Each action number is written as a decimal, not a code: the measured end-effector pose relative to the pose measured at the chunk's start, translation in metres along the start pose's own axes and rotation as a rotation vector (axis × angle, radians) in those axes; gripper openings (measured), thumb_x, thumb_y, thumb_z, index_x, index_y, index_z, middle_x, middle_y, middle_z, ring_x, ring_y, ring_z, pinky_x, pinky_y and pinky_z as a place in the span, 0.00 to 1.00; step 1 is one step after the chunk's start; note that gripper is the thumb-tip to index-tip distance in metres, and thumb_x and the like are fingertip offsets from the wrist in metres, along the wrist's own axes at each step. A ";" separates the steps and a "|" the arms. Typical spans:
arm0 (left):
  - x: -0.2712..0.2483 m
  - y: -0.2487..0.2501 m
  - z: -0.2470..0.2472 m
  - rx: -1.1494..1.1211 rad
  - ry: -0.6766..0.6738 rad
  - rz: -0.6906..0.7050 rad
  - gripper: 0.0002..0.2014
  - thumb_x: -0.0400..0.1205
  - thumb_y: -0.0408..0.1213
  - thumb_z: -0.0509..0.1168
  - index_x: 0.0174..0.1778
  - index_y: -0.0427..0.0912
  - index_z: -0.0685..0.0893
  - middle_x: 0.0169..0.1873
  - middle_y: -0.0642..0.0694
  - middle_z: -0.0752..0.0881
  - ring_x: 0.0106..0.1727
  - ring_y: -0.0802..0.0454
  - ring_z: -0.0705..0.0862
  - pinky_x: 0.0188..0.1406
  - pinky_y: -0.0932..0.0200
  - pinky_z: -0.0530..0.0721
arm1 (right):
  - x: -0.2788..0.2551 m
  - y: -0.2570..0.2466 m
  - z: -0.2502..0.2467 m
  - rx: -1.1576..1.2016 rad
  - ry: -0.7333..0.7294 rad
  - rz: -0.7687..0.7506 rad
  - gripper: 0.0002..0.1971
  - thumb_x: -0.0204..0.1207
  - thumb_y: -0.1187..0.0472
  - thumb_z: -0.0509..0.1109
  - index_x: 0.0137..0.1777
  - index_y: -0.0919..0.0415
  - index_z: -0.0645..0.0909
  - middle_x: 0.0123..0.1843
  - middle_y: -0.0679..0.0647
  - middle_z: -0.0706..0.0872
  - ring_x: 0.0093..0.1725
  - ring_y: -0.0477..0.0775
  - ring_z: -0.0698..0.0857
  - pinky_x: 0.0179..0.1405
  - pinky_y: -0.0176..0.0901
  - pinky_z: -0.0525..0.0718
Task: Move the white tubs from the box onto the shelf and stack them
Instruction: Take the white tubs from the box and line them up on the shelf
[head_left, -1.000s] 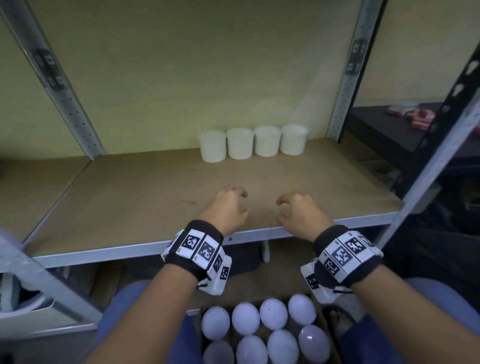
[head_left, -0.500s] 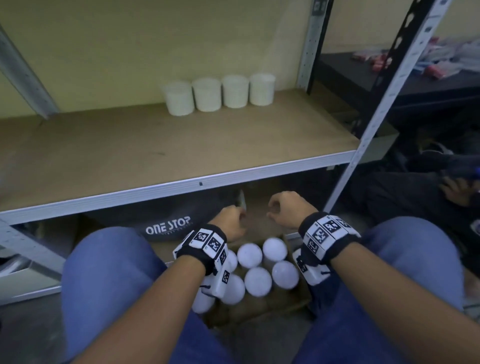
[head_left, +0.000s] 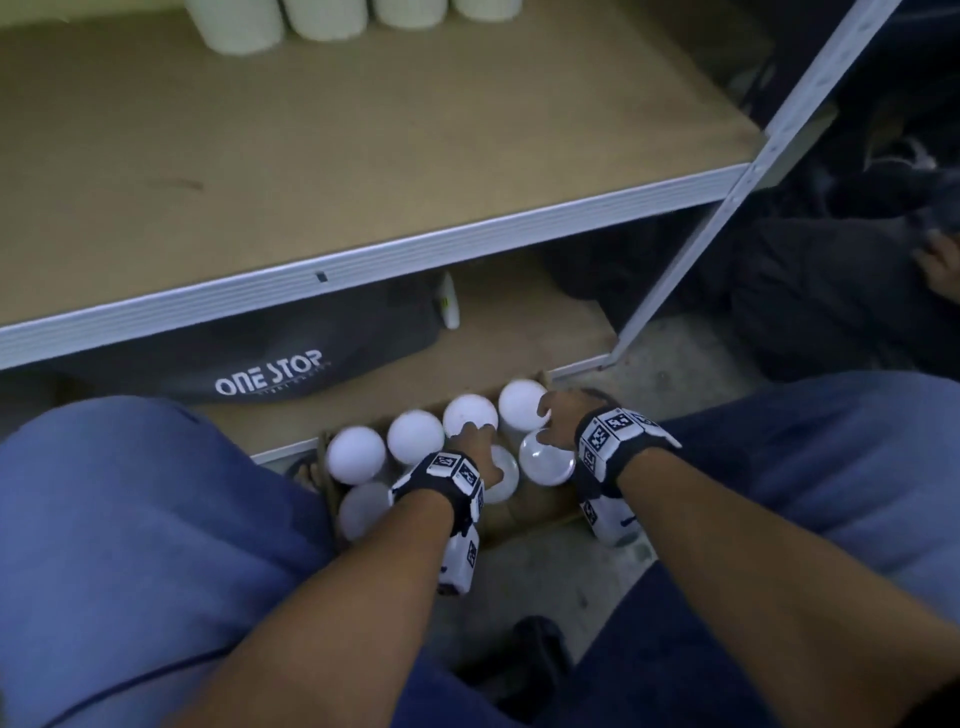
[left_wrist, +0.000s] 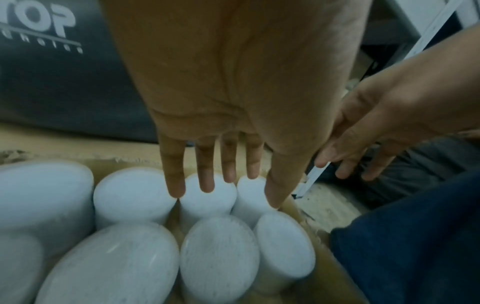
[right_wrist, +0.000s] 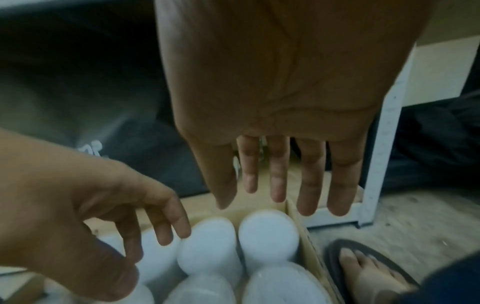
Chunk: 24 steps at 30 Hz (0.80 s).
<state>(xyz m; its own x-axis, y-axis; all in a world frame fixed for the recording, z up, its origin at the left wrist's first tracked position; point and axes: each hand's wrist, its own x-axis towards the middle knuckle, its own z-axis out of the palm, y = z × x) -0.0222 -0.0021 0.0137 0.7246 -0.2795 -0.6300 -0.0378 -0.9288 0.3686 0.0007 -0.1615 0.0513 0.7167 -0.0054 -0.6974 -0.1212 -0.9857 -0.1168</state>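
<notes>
Both hands are down over the cardboard box (head_left: 540, 506) on the floor. Left hand (head_left: 475, 447) and right hand (head_left: 563, 415) have fingers spread straight, holding nothing, just above the far-right white tubs (head_left: 470, 415). Four more tubs (head_left: 244, 28) sit far back on the shelf (head_left: 363, 156).

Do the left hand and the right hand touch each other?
Apart. In the head view, white tubs show in the gap between the left hand and the right hand.
</notes>
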 end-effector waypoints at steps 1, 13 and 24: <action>0.005 -0.001 0.007 0.010 -0.021 -0.007 0.29 0.77 0.42 0.69 0.73 0.43 0.71 0.70 0.39 0.74 0.67 0.38 0.79 0.65 0.47 0.79 | 0.006 0.004 0.008 -0.051 -0.011 0.011 0.29 0.74 0.48 0.71 0.74 0.56 0.72 0.75 0.58 0.76 0.72 0.63 0.77 0.71 0.52 0.77; 0.063 -0.007 0.066 0.215 0.001 0.033 0.47 0.67 0.56 0.73 0.79 0.53 0.58 0.69 0.45 0.70 0.70 0.38 0.73 0.69 0.39 0.74 | 0.076 0.011 0.093 -0.125 0.026 0.039 0.34 0.68 0.46 0.72 0.74 0.45 0.65 0.78 0.58 0.62 0.77 0.68 0.63 0.70 0.64 0.70; 0.064 -0.004 0.097 0.378 0.143 -0.078 0.22 0.62 0.40 0.76 0.51 0.55 0.83 0.64 0.50 0.83 0.43 0.33 0.85 0.40 0.44 0.85 | 0.081 0.014 0.119 -0.265 0.240 -0.021 0.31 0.50 0.52 0.79 0.54 0.51 0.72 0.52 0.62 0.85 0.49 0.65 0.85 0.46 0.56 0.83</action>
<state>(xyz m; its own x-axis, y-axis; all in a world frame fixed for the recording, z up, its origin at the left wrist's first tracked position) -0.0425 -0.0394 -0.0944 0.8225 -0.1929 -0.5350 -0.2098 -0.9773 0.0300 -0.0245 -0.1555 -0.0909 0.8617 0.0073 -0.5073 0.0556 -0.9952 0.0801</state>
